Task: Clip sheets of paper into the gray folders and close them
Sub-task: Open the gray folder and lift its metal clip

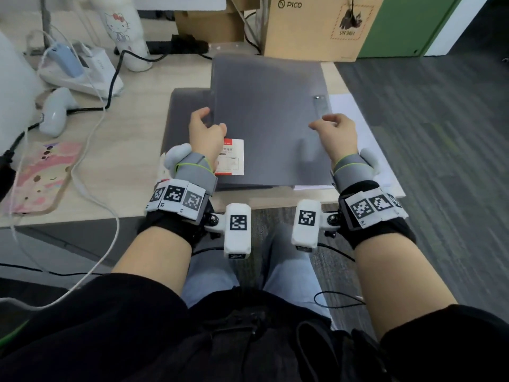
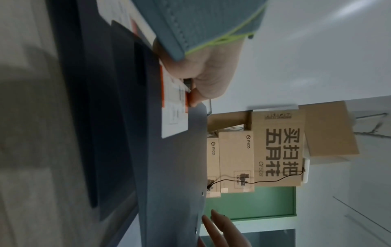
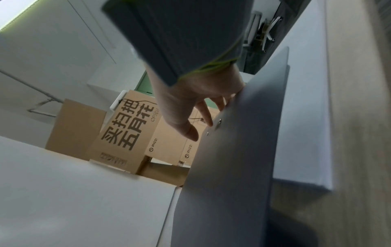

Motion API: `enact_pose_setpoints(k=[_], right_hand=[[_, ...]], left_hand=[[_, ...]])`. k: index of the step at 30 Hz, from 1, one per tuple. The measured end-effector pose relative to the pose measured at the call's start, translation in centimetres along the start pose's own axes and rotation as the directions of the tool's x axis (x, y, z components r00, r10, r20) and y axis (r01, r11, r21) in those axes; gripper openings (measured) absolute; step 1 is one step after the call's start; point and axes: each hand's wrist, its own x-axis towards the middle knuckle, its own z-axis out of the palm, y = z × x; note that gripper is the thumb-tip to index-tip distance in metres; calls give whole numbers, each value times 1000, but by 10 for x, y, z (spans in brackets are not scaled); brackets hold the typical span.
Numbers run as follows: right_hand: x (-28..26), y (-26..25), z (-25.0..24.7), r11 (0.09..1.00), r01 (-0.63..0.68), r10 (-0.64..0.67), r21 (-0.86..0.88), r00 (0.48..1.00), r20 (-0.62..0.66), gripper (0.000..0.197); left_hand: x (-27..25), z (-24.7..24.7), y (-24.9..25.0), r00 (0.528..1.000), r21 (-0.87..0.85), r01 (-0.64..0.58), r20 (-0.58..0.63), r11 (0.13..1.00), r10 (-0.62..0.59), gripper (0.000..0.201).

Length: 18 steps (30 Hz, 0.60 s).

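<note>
A gray folder point(image 1: 270, 106) point(image 2: 175, 167) point(image 3: 237, 150) with a red-and-white label point(image 1: 231, 158) point(image 2: 173, 117) lies over a second gray folder point(image 1: 184, 117) point(image 2: 114, 117) on the desk. My left hand point(image 1: 206, 128) point(image 2: 203, 83) grips the top folder's left edge, thumb on top by the label, and that edge is raised. My right hand point(image 1: 333, 128) point(image 3: 196, 103) rests its fingertips on the folder beside the riveted metal strip point(image 1: 321, 108); its thumb is free. A stack of white paper point(image 1: 355, 128) point(image 3: 306, 117) lies under the folder's right side.
A pink-cased phone point(image 1: 41, 177), white cables and a white controller point(image 1: 56, 111) occupy the desk's left. A Hello Kitty bottle point(image 1: 124, 31) and a PICO cardboard box point(image 1: 316, 26) stand at the back. The desk ends just right of the paper, over gray carpet point(image 1: 440, 133).
</note>
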Motion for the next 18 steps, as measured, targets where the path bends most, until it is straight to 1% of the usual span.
enact_pose_setpoints(k=[4, 6, 8, 10, 12, 13, 14, 15, 17, 18], right_hand=[[4, 18, -11, 998, -58, 57, 24, 998, 7, 42], [8, 24, -13, 995, -94, 94, 39, 996, 8, 43], [14, 33, -14, 993, -101, 103, 60, 994, -27, 48], [26, 46, -13, 983, -111, 122, 143, 990, -69, 44], [27, 49, -17, 967, -132, 153, 216, 985, -81, 32], [25, 49, -20, 948, -153, 176, 279, 983, -58, 25], [21, 47, -23, 915, -189, 203, 357, 979, -3, 19], [20, 48, -26, 878, -223, 220, 424, 974, 57, 19], [23, 54, -28, 829, -277, 235, 486, 961, 146, 22], [23, 55, -28, 822, -301, 233, 484, 952, 198, 18]], left_hand=[[-4, 12, -14, 998, 71, 58, 4, 996, -58, 51], [-5, 17, -18, 995, 149, 100, 10, 984, -102, 51], [-5, 16, -18, 993, 242, 113, 16, 964, -121, 52], [-2, 16, -17, 993, 371, 100, 18, 923, -115, 55], [2, 16, -15, 994, 552, 83, 10, 829, -107, 58], [2, 16, -13, 995, 627, 76, 5, 775, -102, 59], [2, 16, -11, 995, 683, 69, 3, 727, -97, 59], [2, 16, -9, 996, 719, 63, 3, 692, -95, 59], [3, 15, -8, 994, 745, 62, 14, 664, -109, 59], [3, 16, -8, 992, 746, 61, 27, 663, -121, 59]])
